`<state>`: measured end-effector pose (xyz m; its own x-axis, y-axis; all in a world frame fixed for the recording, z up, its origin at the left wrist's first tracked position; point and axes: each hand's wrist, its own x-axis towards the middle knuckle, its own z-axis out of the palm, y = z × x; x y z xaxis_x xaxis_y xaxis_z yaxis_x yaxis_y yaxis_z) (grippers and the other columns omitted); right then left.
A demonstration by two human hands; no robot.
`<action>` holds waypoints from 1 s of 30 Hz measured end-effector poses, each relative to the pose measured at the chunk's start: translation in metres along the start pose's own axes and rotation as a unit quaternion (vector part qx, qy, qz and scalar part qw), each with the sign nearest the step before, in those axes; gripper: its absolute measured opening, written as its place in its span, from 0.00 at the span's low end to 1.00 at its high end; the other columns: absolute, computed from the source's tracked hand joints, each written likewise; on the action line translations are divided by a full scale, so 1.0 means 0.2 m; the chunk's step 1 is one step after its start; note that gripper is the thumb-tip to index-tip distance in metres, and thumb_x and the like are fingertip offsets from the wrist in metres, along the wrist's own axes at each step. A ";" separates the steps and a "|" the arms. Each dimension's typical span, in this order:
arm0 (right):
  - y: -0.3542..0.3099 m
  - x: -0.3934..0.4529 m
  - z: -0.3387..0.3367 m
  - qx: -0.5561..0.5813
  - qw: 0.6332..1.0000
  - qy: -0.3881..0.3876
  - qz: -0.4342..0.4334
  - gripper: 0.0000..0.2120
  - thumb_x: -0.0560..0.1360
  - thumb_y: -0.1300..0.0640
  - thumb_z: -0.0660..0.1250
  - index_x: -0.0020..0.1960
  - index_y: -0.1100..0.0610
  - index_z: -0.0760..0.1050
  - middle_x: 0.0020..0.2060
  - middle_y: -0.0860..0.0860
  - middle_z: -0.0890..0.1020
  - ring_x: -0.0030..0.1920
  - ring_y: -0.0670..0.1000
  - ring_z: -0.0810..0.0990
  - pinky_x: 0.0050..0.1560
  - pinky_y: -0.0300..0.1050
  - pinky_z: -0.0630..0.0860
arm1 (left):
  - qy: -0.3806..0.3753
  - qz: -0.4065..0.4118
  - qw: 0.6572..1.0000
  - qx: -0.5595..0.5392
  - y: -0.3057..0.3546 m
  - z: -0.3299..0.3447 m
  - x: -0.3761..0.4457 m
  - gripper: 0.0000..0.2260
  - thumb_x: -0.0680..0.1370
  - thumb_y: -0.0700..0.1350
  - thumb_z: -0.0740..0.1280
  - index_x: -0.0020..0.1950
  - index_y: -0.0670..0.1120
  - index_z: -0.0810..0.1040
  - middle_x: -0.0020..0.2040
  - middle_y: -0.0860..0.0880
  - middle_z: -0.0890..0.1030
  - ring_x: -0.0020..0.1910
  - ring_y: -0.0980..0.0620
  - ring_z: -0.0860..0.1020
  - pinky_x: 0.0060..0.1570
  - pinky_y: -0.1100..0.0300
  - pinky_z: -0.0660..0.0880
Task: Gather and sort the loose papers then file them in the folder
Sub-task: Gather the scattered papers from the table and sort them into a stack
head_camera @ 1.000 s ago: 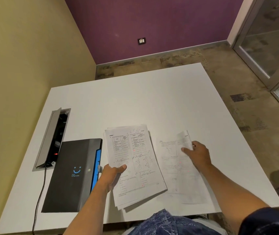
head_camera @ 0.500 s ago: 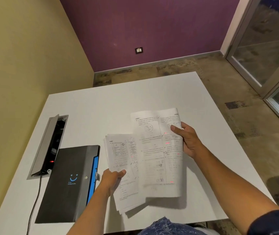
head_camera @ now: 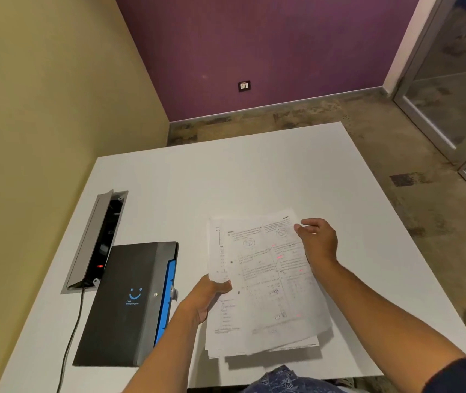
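Observation:
A stack of printed papers is held just above the white table, near its front edge. My left hand grips the stack's left edge, thumb on top. My right hand is at the top sheet's upper right corner, its fingers loosely bent over the paper's edge; the hold itself is hidden. A dark grey folder with a blue side and a smiley logo lies closed to the left of the papers.
An open cable box is set into the table at the left, with a black cord running toward the front edge. A yellow wall stands on the left, a purple wall behind, and a glass door at the right.
My right hand lifted the sheet from the table on the right and laid it over the stack in my left hand. The papers now lie together as one pile.

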<state>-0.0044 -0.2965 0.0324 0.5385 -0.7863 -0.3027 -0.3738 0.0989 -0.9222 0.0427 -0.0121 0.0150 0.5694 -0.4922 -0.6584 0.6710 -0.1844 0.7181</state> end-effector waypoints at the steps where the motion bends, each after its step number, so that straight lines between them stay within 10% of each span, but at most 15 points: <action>1: 0.00 0.01 -0.01 0.002 1.000 0.024 -0.002 0.09 0.76 0.57 0.76 0.54 0.56 0.80 0.48 0.53 0.85 0.49 0.54 0.84 0.52 0.49 0.81 | 0.000 -0.003 1.000 0.007 0.00 0.01 0.00 0.19 0.77 0.33 0.72 0.68 0.38 0.79 0.63 0.38 0.83 0.64 0.36 0.81 0.63 0.44 0.80; 16: 0.06 -0.01 -0.07 0.071 0.991 -0.111 0.009 0.24 0.70 0.53 0.82 0.63 0.51 0.78 0.54 0.50 0.85 0.53 0.54 0.87 0.55 0.55 0.84 | -0.009 0.012 1.000 -0.009 0.08 0.04 -0.02 0.20 0.70 0.39 0.73 0.62 0.40 0.84 0.61 0.33 0.83 0.56 0.35 0.82 0.60 0.40 0.78; 21: 0.08 -0.02 -0.15 0.214 0.898 -0.327 0.201 0.25 0.73 0.47 0.78 0.66 0.55 0.78 0.58 0.55 0.87 0.57 0.56 0.87 0.48 0.52 0.84 | -0.003 -0.003 0.999 -0.047 0.10 0.06 -0.01 0.20 0.68 0.36 0.70 0.59 0.37 0.85 0.56 0.35 0.85 0.53 0.36 0.82 0.57 0.41 0.78; 25: 0.13 -0.03 -0.15 0.200 0.852 -0.449 0.182 0.26 0.76 0.58 0.75 0.73 0.58 0.76 0.67 0.62 0.80 0.67 0.65 0.80 0.67 0.67 0.76 | 0.090 -0.012 0.996 0.006 0.13 0.09 -0.02 0.06 0.76 0.35 0.64 0.40 0.39 0.78 0.39 0.41 0.78 0.31 0.48 0.79 0.32 0.59 0.77; 30: 0.11 -0.07 -0.08 0.190 0.904 -0.362 0.123 0.31 0.70 0.68 0.78 0.71 0.55 0.76 0.63 0.58 0.84 0.63 0.62 0.83 0.66 0.69 0.76 | 0.103 0.018 0.990 -0.092 0.16 0.15 0.03 0.32 0.80 0.71 0.52 0.55 0.50 0.86 0.49 0.43 0.88 0.44 0.44 0.88 0.36 0.53 0.83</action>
<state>-0.0327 -0.2925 0.0203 0.8789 -0.1201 -0.4615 -0.3372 0.5278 -0.7796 0.0540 -0.0468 0.0402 0.6669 -0.3091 -0.6780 0.7125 -0.0020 0.7017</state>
